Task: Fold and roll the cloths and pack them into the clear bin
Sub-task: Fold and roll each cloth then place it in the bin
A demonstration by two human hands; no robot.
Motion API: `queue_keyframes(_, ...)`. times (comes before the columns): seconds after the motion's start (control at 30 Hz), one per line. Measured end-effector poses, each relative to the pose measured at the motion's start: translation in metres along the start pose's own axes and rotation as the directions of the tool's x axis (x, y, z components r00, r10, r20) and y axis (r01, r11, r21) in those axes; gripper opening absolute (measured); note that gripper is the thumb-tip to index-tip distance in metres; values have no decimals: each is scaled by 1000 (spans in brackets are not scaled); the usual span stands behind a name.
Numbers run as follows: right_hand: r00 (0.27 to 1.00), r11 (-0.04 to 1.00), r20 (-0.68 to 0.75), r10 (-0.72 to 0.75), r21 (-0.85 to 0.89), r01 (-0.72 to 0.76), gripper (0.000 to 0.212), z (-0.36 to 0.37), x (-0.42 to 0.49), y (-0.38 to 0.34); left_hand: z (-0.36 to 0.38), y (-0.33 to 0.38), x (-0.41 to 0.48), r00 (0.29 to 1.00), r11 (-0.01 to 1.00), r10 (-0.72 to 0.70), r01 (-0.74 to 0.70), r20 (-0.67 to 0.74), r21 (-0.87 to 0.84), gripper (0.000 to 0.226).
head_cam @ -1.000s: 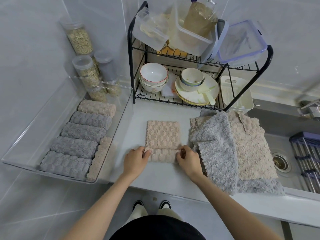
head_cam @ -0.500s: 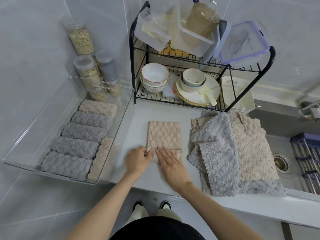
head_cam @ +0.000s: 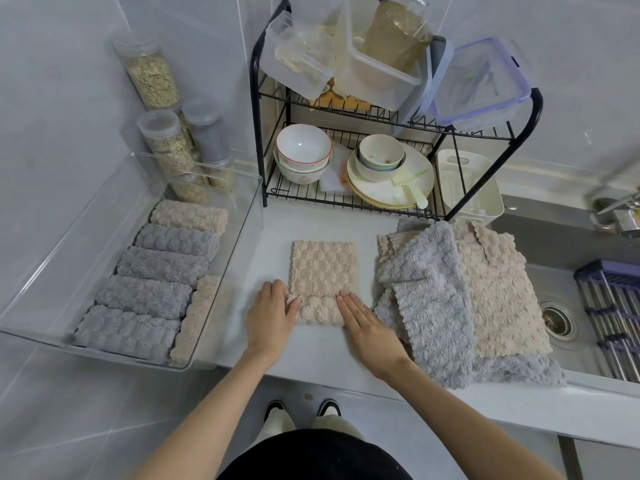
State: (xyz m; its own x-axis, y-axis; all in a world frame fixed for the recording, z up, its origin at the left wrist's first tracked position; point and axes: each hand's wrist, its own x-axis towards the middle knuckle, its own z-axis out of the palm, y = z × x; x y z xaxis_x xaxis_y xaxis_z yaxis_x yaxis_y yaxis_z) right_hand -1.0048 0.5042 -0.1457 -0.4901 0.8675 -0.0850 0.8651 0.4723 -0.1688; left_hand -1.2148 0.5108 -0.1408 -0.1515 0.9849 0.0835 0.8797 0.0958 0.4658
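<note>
On the surface (head_cam: 311,355), centre: beige cloth (head_cam: 323,268) folded to a narrow strip, lying flat; its near end is turned up into a short roll (head_cam: 318,310).
Left hand (head_cam: 272,315): fingers nearly straight and relaxed, tips laid on the roll's left end; nothing gripped.
Right hand (head_cam: 369,327): flat, fingers straight and close together, tips touching the roll's right end; nothing gripped.
Clear bin (head_cam: 62,244): at the left, beside the tiled wall, apart from the strip.
Bin contents: four gray rolls (head_cam: 162,266) side by side, one beige roll (head_cam: 188,216) at the far end, a second beige roll (head_cam: 197,317) lying lengthwise along the right wall.
Loose pile: just right of the strip; a gray cloth (head_cam: 433,299) draped over a larger beige one (head_cam: 498,299), more gray showing under the near edge; the pile overlaps the sink (head_cam: 554,247) rim.
Dish rack (head_cam: 258,133): black wire, behind the strip; bowls (head_cam: 303,147) and plates (head_cam: 388,192) on the lower tier, plastic containers (head_cam: 377,74) on top.
Jars (head_cam: 152,74): clear, grain-filled, behind the bin.
</note>
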Motion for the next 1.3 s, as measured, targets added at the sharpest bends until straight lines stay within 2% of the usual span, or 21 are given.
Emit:
queue_keyframes(0.03,1000,1000,22,3,17,-3,66,-2,1,0,3,-3,-1,993,993,119,-119,-21,11,14)
queue_keyframes(0.1,999,999,37,1,48,-3,65,-6,1,-1,10,-12,-3,948,947,318,-317,0,60,31)
queue_keyframes(0.17,999,998,44,-10,66,7,61,-6,3,-1,14,-20,-6,915,911,404,-404,22,77,46)
queue_keyframes(0.27,1000,996,2,6,87,-7,57,-5,5,0,11,-28,-12,900,899,434,-436,42,37,35)
queue_keyframes(0.33,1000,985,-6,26,173,-24,54,-2,7,2,6,-28,-15,906,910,413,-415,95,4,41)
queue_keyframes(0.4,997,954,60,56,291,-71,55,-5,6,4,7,-29,-15,920,928,373,-370,118,-50,42)
queue_keyframes(0.53,988,907,102,114,395,-145,47,-15,7,6,5,-28,-12,949,956,284,-269,134,-116,40)
queue_keyframes(0.63,989,891,32,144,430,-144,40,-23,11,9,-1,-26,-9,958,972,224,-206,178,-117,57)
queue_keyframes(0.7,987,870,20,157,469,-148,38,-28,12,9,-4,-25,-6,956,976,202,-178,212,-128,60)
queue_keyframes(0.83,954,803,98,284,520,-292,31,-30,17,7,-7,-19,-2,965,986,115,-81,237,-147,32)
queue_keyframes(1.0,908,745,28,419,560,-361,20,-24,24,8,-3,-9,1,980,991,16,11,200,-134,27)
queue_keyframes(1.1,884,744,-10,468,545,-388,17,-22,27,6,1,-6,4,980,988,-50,76,194,-131,30)
queue_keyframes(1.2,876,815,-54,480,397,-423,23,-22,30,0,4,-4,10,973,986,-96,122,208,-112,31)
queue_keyframes(1.3,916,928,-190,354,196,-318,36,-21,33,-7,6,-1,14,967,985,-129,150,220,-81,31)
